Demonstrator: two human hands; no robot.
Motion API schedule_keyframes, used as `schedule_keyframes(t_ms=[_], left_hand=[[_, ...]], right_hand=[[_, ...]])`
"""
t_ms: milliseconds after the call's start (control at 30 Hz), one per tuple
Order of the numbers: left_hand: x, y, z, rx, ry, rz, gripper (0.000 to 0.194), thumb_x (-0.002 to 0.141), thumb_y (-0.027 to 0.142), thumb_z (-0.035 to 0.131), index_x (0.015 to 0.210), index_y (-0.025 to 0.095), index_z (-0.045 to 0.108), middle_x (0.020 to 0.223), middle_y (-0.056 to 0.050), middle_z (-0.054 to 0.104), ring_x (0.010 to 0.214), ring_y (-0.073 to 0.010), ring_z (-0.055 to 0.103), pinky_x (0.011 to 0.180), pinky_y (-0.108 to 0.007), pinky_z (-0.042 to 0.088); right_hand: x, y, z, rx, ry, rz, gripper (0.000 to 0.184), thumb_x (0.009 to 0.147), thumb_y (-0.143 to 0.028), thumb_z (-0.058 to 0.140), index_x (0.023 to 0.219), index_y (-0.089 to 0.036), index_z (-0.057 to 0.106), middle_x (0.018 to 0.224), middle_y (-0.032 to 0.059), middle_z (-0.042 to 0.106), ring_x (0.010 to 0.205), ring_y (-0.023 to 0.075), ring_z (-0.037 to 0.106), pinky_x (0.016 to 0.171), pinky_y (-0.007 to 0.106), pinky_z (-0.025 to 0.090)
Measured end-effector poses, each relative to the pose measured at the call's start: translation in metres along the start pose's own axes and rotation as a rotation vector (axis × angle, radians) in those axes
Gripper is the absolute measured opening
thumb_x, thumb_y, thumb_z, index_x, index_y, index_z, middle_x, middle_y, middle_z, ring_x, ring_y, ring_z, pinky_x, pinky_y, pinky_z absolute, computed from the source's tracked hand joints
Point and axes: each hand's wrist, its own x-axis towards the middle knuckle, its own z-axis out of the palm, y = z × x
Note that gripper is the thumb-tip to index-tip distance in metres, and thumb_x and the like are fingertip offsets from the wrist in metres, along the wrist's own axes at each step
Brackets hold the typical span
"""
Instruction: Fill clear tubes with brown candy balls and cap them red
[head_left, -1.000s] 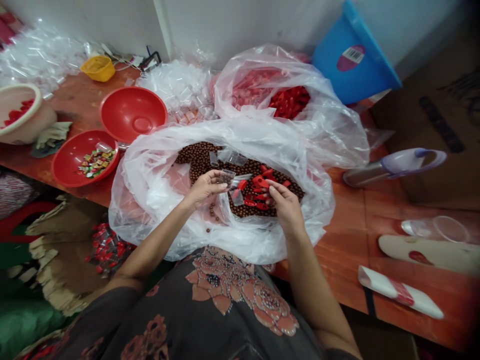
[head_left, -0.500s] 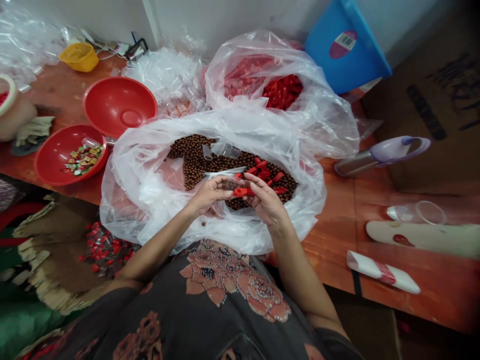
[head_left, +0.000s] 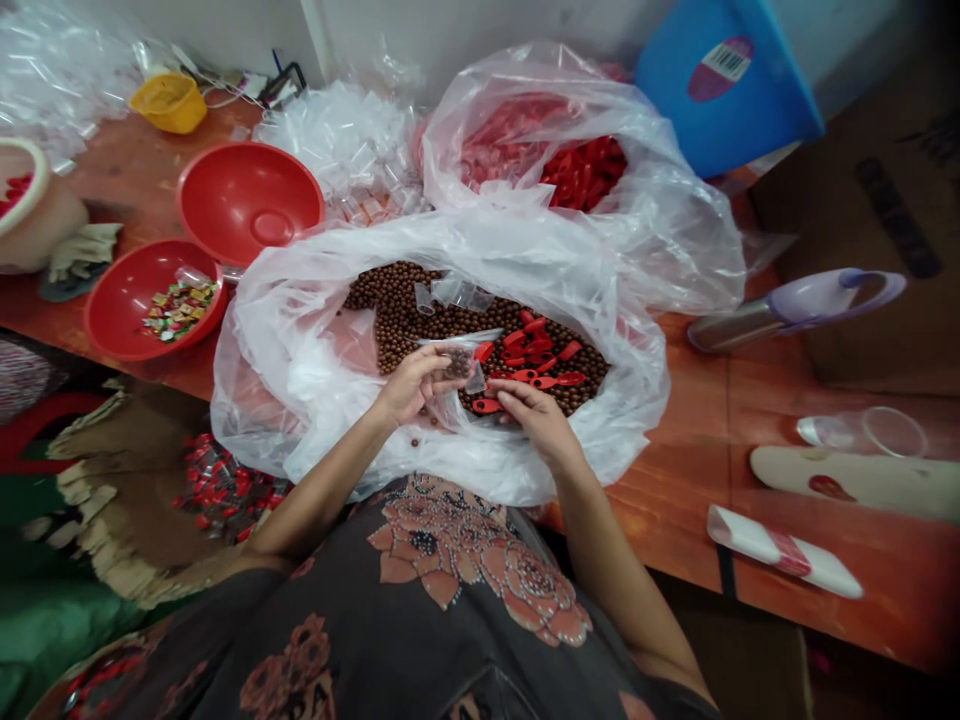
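Note:
My left hand (head_left: 414,385) pinches a small clear plastic tube (head_left: 459,362) with brown balls inside, its clear end towards my right hand. Close beside it, my right hand (head_left: 534,412) has thumb and fingers closed at the end of a red plastic cap (head_left: 486,405). Both hands are over a white plastic bag (head_left: 300,420) spread wide, holding many small brown balls (head_left: 401,330). On the balls lie several more red caps (head_left: 531,342), some clear tubes (head_left: 454,292) and a pale scoop-like piece, partly hidden by my left hand.
Behind is a clear bag of red caps (head_left: 589,175), beside a blue bin (head_left: 727,90). To the left are red bowls (head_left: 251,195), one with wrapped sweets, and piled clear tubes (head_left: 337,140). A flask (head_left: 739,322) stands right. Filled red-capped tubes (head_left: 225,480) lie below left.
My hands have moved slightly apart. The clear tube stays in my left hand, while the red cap at my right fingertips is lower and away from it. The whole view has shifted slightly.

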Motion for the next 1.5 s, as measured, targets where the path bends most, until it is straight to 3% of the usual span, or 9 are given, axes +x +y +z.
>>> schedule_keyframes(t_ms=[100,200,367,500,767,1067,1200,1300,1500], left_hand=[[0.0,0.003,0.003,-0.034,0.021,-0.018,0.022,0.09,0.026,0.054,0.098,0.011,0.067,0.099,-0.013,0.074,0.089,-0.0204,0.072,0.08,-0.033,0.06],[-0.001,0.002,0.005,-0.008,0.001,-0.022,0.025,0.088,0.032,0.06,0.1,0.011,0.067,0.1,-0.013,0.074,0.087,-0.0198,0.072,0.077,-0.031,0.06],[-0.005,-0.009,0.001,0.167,-0.064,0.015,0.037,0.071,0.016,0.078,0.106,0.014,0.066,0.1,-0.007,0.073,0.088,-0.0148,0.07,0.081,-0.027,0.056],[-0.005,-0.02,-0.003,0.302,-0.118,0.001,0.04,0.071,0.02,0.079,0.108,0.014,0.067,0.104,-0.009,0.073,0.09,-0.015,0.069,0.086,-0.031,0.054],[-0.009,-0.019,-0.002,0.45,-0.145,0.071,0.044,0.069,0.026,0.081,0.11,0.015,0.071,0.11,-0.01,0.073,0.096,-0.0188,0.068,0.096,-0.037,0.05],[-0.011,-0.024,0.001,0.489,-0.104,0.142,0.045,0.067,0.028,0.082,0.108,0.014,0.073,0.106,-0.009,0.074,0.091,-0.0196,0.07,0.091,-0.037,0.054],[-0.014,-0.028,0.011,0.415,-0.038,0.137,0.047,0.065,0.028,0.084,0.108,0.013,0.071,0.098,-0.008,0.074,0.084,-0.0176,0.069,0.079,-0.032,0.056],[-0.012,-0.027,0.018,0.336,-0.038,0.113,0.041,0.068,0.034,0.083,0.101,0.013,0.069,0.092,-0.006,0.073,0.08,-0.0149,0.068,0.073,-0.025,0.054],[-0.001,-0.035,0.031,0.121,-0.001,-0.111,0.058,0.091,0.069,0.041,0.098,0.015,0.062,0.067,-0.005,0.064,0.059,-0.0152,0.063,0.05,-0.023,0.049]], right_hand=[[-0.003,0.004,0.003,-0.415,-0.125,-0.165,0.033,0.078,-0.026,0.073,0.111,-0.027,0.073,0.107,0.0069,0.072,0.101,0.0244,0.065,0.089,0.041,0.051],[-0.005,0.004,0.005,-0.688,-0.183,-0.267,0.03,0.081,-0.015,0.068,0.107,-0.026,0.074,0.1,0.0079,0.072,0.097,0.0248,0.065,0.089,0.041,0.05],[-0.004,-0.006,-0.001,-0.464,0.126,-0.285,0.027,0.09,-0.027,0.058,0.114,-0.025,0.07,0.108,0.0065,0.072,0.101,0.0226,0.065,0.094,0.041,0.049],[-0.001,-0.025,-0.001,-0.191,0.279,-0.278,0.033,0.091,-0.035,0.059,0.122,-0.025,0.065,0.117,0.0048,0.071,0.105,0.0207,0.065,0.098,0.041,0.049],[-0.004,-0.035,0.005,-0.439,0.075,-0.517,0.038,0.096,-0.03,0.054,0.133,-0.035,0.06,0.123,0.0028,0.07,0.109,0.0208,0.063,0.097,0.043,0.048],[-0.009,-0.028,0.005,-0.622,0.157,-0.715,0.039,0.098,-0.025,0.05,0.136,-0.032,0.056,0.125,0.0061,0.069,0.11,0.022,0.064,0.093,0.044,0.049],[-0.006,-0.025,0.01,-0.736,0.136,-0.702,0.068,0.087,-0.042,0.066,0.146,-0.023,0.04,0.134,0.0145,0.06,0.123,0.0302,0.056,0.101,0.051,0.046],[-0.004,-0.022,0.016,-0.73,0.148,-0.685,0.07,0.084,-0.041,0.068,0.144,-0.021,0.039,0.132,0.016,0.06,0.122,0.0307,0.056,0.101,0.051,0.046],[-0.003,-0.02,0.03,-0.715,0.153,-0.671,0.065,0.08,-0.038,0.07,0.137,-0.023,0.043,0.127,0.0149,0.062,0.115,0.0309,0.06,0.097,0.052,0.047]])
